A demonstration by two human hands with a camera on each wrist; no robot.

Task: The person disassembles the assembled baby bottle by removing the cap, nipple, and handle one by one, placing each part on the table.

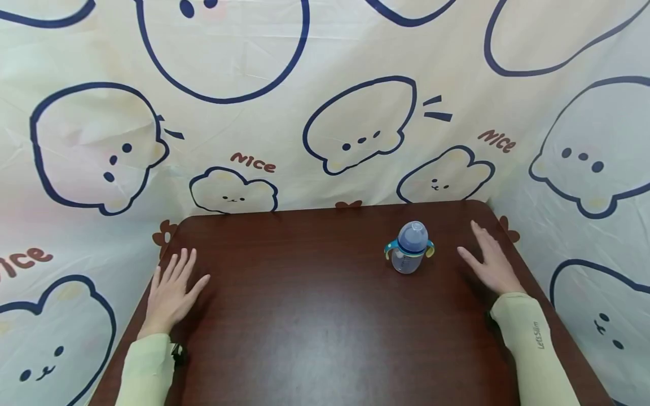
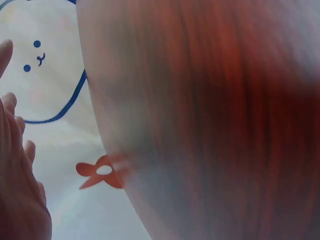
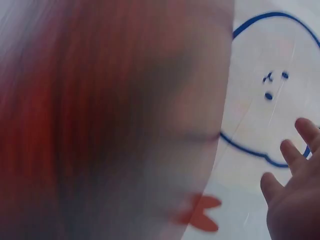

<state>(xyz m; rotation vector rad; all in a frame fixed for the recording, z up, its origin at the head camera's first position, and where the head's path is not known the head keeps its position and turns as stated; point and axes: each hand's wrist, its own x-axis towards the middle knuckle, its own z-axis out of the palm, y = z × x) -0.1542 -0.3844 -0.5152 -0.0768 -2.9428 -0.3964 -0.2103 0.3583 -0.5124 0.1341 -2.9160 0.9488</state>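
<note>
A baby bottle [image 1: 408, 248] with a bluish cap and two side handles, blue and yellow-green, stands upright on the brown table, right of its middle near the far edge. To its right, apart from it, my right hand [image 1: 491, 265] is over the table with fingers straight and thumb spread. Over at the left edge my left hand [image 1: 172, 293] has its fingers extended, holding nothing. In the left wrist view part of the left hand [image 2: 22, 175] shows; the right wrist view catches some fingers of the right hand [image 3: 295, 185]. Neither wrist view shows the bottle.
The dark brown table [image 1: 304, 316] has rounded far corners and a glossy top. Pale cloth [image 1: 284, 118] printed with blue cartoon outlines rises behind it and along both sides. Light green sleeves [image 1: 533, 344] cover both forearms.
</note>
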